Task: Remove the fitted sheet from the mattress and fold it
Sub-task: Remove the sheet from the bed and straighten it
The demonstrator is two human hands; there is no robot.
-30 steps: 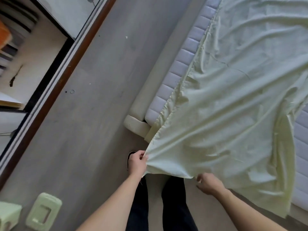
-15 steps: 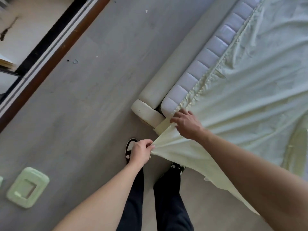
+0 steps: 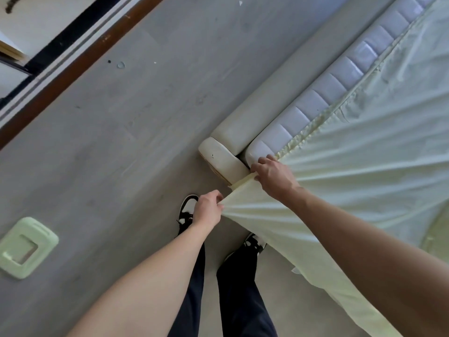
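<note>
Pale yellow-green cotton, light and limp: the fitted sheet drapes over the mattress corner. The left hand pinches its gathered edge; the right hand apparently grips the elastic hem, the best hold.

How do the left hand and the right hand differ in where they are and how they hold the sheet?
The left hand pinches a bunched tip of the sheet out over the floor; the right hand grips its elastic edge at the mattress corner. The left is nearer the body, the right reaches farther. Both hold the same sheet.
</note>
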